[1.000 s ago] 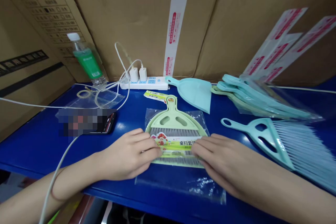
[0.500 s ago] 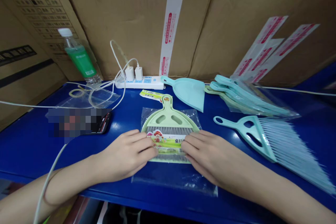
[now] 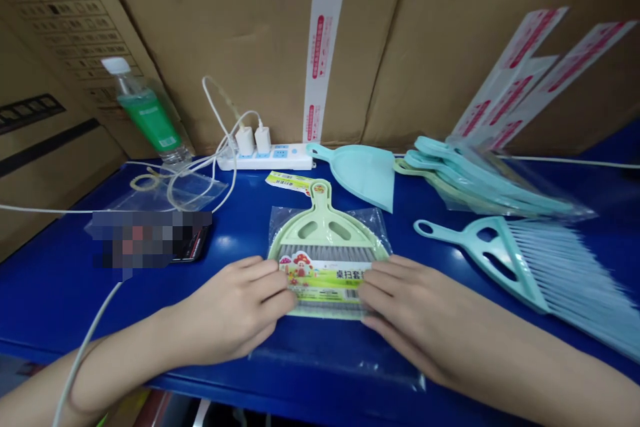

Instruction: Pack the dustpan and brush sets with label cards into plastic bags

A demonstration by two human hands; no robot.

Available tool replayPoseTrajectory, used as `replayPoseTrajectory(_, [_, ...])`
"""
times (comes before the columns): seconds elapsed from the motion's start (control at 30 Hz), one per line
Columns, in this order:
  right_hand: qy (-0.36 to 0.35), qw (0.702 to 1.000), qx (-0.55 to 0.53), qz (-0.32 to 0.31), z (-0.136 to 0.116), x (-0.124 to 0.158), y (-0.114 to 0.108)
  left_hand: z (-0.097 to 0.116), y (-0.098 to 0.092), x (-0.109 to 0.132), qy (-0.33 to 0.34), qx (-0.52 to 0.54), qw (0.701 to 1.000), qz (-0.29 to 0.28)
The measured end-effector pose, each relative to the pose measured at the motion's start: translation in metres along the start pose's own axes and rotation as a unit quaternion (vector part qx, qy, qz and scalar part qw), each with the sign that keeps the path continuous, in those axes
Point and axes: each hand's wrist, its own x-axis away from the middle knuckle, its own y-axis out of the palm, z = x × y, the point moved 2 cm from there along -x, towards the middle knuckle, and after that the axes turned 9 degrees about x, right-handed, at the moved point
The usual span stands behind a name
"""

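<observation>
A pale green dustpan and brush set (image 3: 327,230) lies flat in front of me, handle pointing away, with a printed label (image 3: 325,278) across its grey bristles. It rests on a clear plastic bag (image 3: 345,350); whether it is inside the bag I cannot tell. My left hand (image 3: 240,310) is closed on the set's left edge, fingers curled over the label's end. On the opposite edge my right hand (image 3: 415,310) is closed too, its fingertips over the label's right end. Both thumbs are mostly hidden.
Right of the set lies a light blue brush (image 3: 500,253); behind are a blue dustpan (image 3: 363,170) and several bagged sets (image 3: 480,177). At the back stand a power strip (image 3: 270,158) with white cables and a bottle (image 3: 150,117). A blurred-out dark object (image 3: 190,247) lies left.
My hands have moved slightly apart, so more of the label shows between them. The view has shifted a little; the set stays in nearly the same place.
</observation>
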Motion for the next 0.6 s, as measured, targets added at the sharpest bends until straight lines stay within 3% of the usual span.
replayPoseTrajectory(0.6, [0.006, 0.988, -0.111, -0.107, 0.023, -0.004, -0.004, -0.009, -0.002, -0.006, 0.030, -0.055, 0.996, -0.056])
